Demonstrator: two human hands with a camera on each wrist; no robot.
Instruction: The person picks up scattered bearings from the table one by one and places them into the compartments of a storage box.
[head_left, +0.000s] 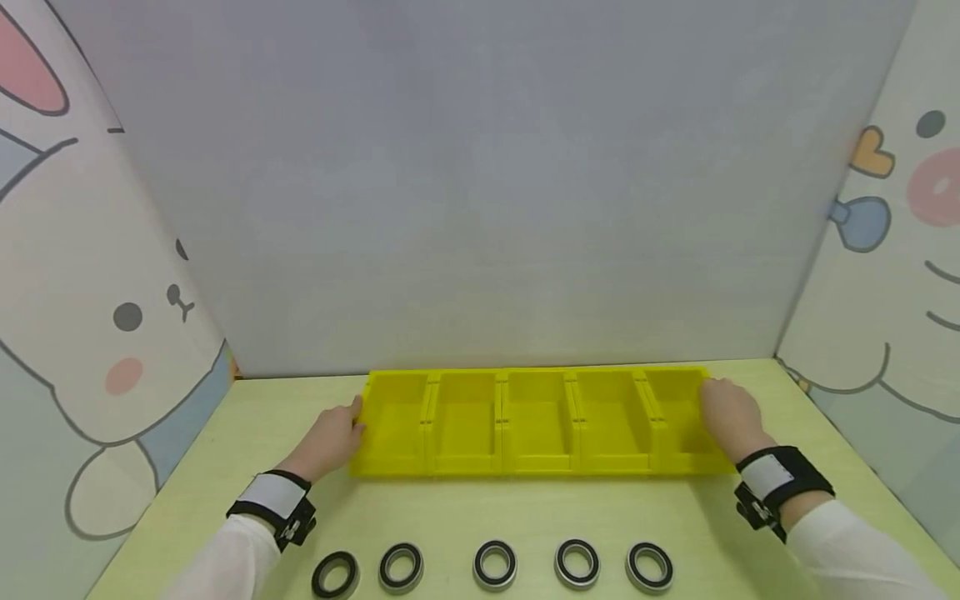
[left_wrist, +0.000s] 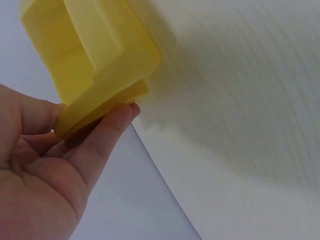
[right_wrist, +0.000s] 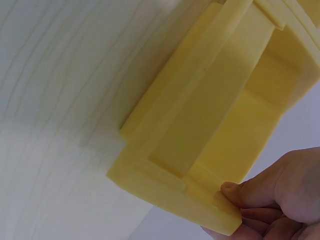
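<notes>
My left hand (head_left: 333,437) grips the left end of the yellow tray (head_left: 536,457), fingers (left_wrist: 107,131) curled round its corner. The tray sits on the worktop (head_left: 525,517) with five rings (head_left: 495,564) lined up in front of it. At the tray's right end my right hand (head_left: 731,417) pinches the wall.

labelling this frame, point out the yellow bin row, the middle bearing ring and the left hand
yellow bin row (head_left: 537,460), head view, front wall
middle bearing ring (head_left: 495,564), head view, its rim
left hand (head_left: 331,440), head view, back of the hand
</notes>
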